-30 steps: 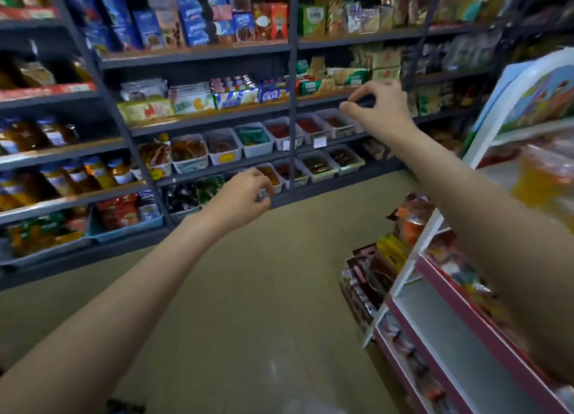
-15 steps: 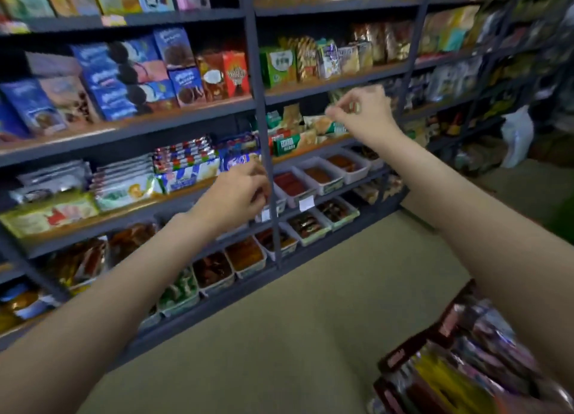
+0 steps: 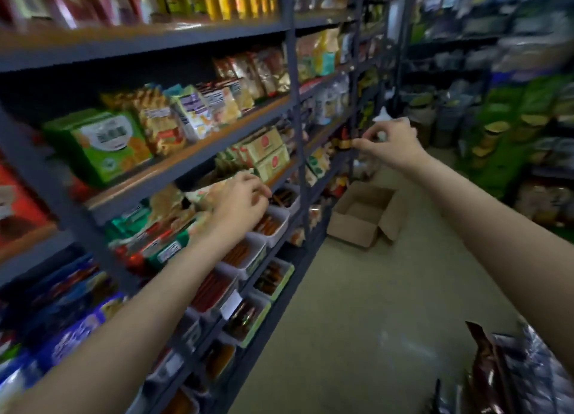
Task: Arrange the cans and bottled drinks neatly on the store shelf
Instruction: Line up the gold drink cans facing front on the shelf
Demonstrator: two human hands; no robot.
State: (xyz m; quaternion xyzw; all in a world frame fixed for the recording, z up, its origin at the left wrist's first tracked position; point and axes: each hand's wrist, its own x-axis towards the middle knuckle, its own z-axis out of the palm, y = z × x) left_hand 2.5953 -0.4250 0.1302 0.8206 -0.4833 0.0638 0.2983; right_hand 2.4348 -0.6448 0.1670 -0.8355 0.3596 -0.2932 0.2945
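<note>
Hands point(image 3: 240, 202) curled — before metal shelves point(image 3: 198, 152).

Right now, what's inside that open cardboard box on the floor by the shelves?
The cardboard box has its flaps open, and the part of its inside that shows looks bare. Its near wall hides the bottom, so something small could lie there unseen.

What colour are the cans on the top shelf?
Yellow cans, head view.

A tall grey metal shelf point(image 3: 192, 152) runs along the left, its boards packed with snack packets point(image 3: 161, 124), yellow jars point(image 3: 239, 3) on top and white trays point(image 3: 273, 224) lower down. An open cardboard box point(image 3: 363, 215) sits on the floor point(image 3: 357, 320) near the shelf's far end.
</note>
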